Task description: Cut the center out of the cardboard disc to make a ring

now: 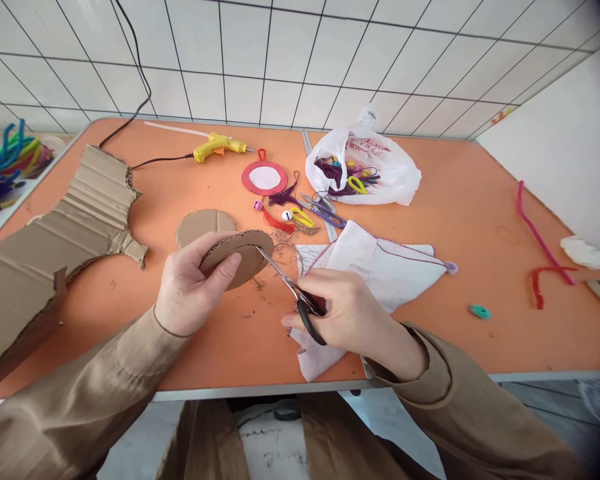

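Note:
My left hand (pixel 193 280) pinches a round cardboard disc (pixel 247 263) by its left side, tilted above the table. A curved line or slit runs across the disc's face. My right hand (pixel 347 310) grips a pair of scissors (pixel 310 313) with black handles, fingers in the loops. The blade tips meet the disc near its upper right edge, at the curved line. Behind my left hand a second cardboard disc (pixel 205 223) lies flat. Partly under my right hand is a white cloth (pixel 380 267) with dark red stitching along its edges.
At the left lies a large cut cardboard sheet (pixel 87 207). A yellow glue gun (pixel 217 147) with a cord, a red-rimmed round piece (pixel 250 177), purple-handled scissors (pixel 330 213) and a white plastic bag (pixel 395 173) of tassels are farther back. Pipe cleaners (pixel 543 233) lie right.

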Available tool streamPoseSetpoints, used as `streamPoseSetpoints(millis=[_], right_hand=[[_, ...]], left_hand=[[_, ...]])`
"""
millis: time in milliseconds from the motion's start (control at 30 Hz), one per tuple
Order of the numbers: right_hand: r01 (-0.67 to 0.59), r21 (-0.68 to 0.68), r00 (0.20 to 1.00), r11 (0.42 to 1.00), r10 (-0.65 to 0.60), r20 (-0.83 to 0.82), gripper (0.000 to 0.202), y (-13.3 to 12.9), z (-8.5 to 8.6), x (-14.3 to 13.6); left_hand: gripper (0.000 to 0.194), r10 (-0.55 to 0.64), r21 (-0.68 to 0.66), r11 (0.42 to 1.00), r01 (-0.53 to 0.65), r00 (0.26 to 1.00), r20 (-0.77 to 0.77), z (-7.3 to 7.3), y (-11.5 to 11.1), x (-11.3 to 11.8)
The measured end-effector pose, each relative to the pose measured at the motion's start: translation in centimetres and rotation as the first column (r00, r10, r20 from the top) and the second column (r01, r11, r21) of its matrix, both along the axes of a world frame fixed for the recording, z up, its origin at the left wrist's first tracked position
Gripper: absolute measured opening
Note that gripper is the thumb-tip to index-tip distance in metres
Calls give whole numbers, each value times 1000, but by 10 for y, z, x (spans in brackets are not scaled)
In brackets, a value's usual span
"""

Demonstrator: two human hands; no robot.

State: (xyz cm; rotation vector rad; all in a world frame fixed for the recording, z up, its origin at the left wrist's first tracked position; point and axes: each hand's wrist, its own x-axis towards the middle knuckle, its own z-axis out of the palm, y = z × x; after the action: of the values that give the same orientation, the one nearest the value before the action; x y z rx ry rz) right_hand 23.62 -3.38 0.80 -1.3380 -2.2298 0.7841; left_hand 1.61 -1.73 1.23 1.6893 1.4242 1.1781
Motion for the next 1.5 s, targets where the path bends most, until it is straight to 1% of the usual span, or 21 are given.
streamPoseSetpoints(millis=[67,167,367,533,733,833,900,1000,1100,1200,1267,1333,1400,1433,1500], right_hand=[[-13,-43,1000,999,12,-16,37,0,1,0],[-31,-86,999,996,28,-35,36,1,2,1],[-26,-7,1000,1000,26,-15,35,0,-1,1],[-38,-11,999,999,37,-9,37,1,-2,2],[-23,14,1000,1000,23,3,47,-2,-4,0],[-6,33,1000,999,6,26,48,-4,-6,-1],[4,69,998,998,-8,57,46,-5,-8,-1],[12,159,993,987,-31,115,40,-5,-11,0],[-3,217,990,976,-28,139,36,-5,-12,1],[-24,199,995,980,5,97,38,-4,-11,2],[-39,158,998,987,31,51,39,-3,-10,1],[-57,92,998,994,57,2,39,-3,-8,1],[-85,-13,994,996,84,-64,30,-3,-5,1],[-102,-74,991,992,95,-95,24,-3,-4,2],[-128,-163,985,978,107,-136,19,-3,-1,4]], left_hand=[[20,-2,8,1000,2,1000,-5,0,0,0],[21,-37,24,999,38,998,-49,-2,0,-1],[24,-54,63,996,63,990,-128,-7,-1,-1],[25,-54,84,994,72,979,-198,-6,-2,1],[27,-56,88,993,78,970,-235,-7,-2,2],[28,-63,87,992,87,968,-243,-7,-2,3],[27,-61,99,991,87,968,-244,-8,-2,3],[26,-53,120,989,84,969,-241,-9,-1,1],[26,-73,95,991,95,976,-206,-10,0,-1],[25,-80,97,990,99,979,-187,-9,-1,-1],[26,-42,122,990,68,978,-202,-7,-1,-1],[26,49,133,991,-28,986,-158,-6,1,-2],[26,140,73,988,-139,990,-13,-5,5,-4],[27,156,9,988,-157,984,84,-5,8,-5],[30,155,-153,982,-114,944,291,-3,13,-7]])
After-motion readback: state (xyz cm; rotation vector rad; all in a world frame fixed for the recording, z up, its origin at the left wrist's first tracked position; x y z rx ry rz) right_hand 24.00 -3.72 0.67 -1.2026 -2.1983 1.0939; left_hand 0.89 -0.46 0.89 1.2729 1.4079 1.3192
